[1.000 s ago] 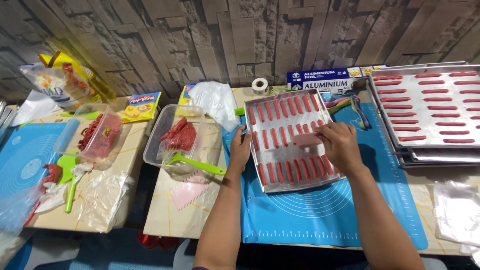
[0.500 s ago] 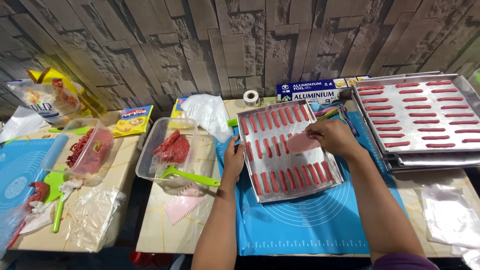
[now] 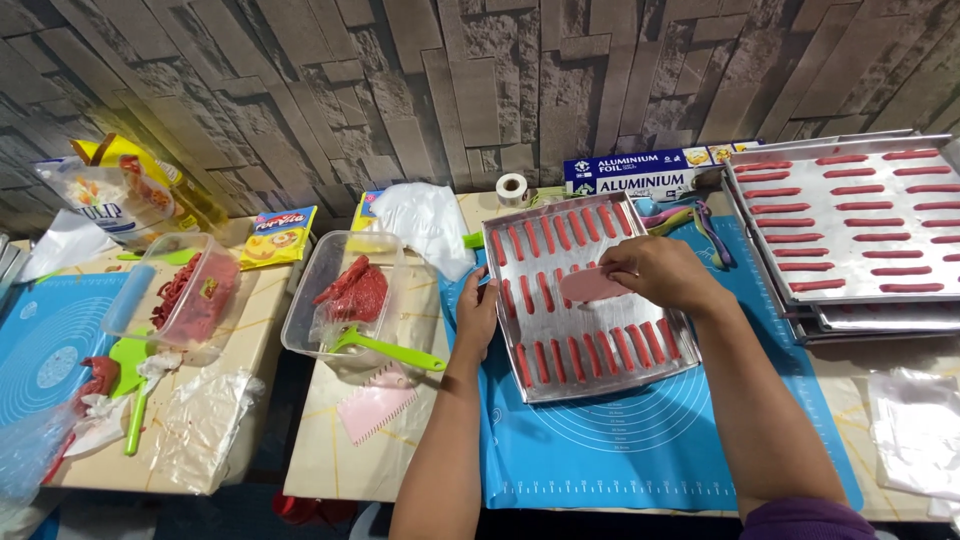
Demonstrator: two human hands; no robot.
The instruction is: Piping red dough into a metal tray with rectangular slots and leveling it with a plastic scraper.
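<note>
Tray (image 3: 585,345) of shiny metal, lying on a blue mat (image 3: 650,440) on the counter (image 3: 330,440), filled with rows of short red strips. Left hand (image 3: 477,318) resting at the tray's left rim, forearm reaching up from below, fingers (image 3: 484,291) loosely extended and close together along the edge, thumb side toward the tray. Right hand (image 3: 660,275) hovering palm down over the tray's upper middle, wrist bent, forearm slanting in from the lower right, fingers (image 3: 618,268) curled and pinching a flat pink scraper (image 3: 590,285) held level just above the strips. Left of the tray, a clear container (image 3: 345,295) with red paste and a green spatula (image 3: 385,347). To the right, a stack of similar trays (image 3: 850,225), well apart from both hands. Behind, a blue box of foil (image 3: 640,172) against the wall.
</note>
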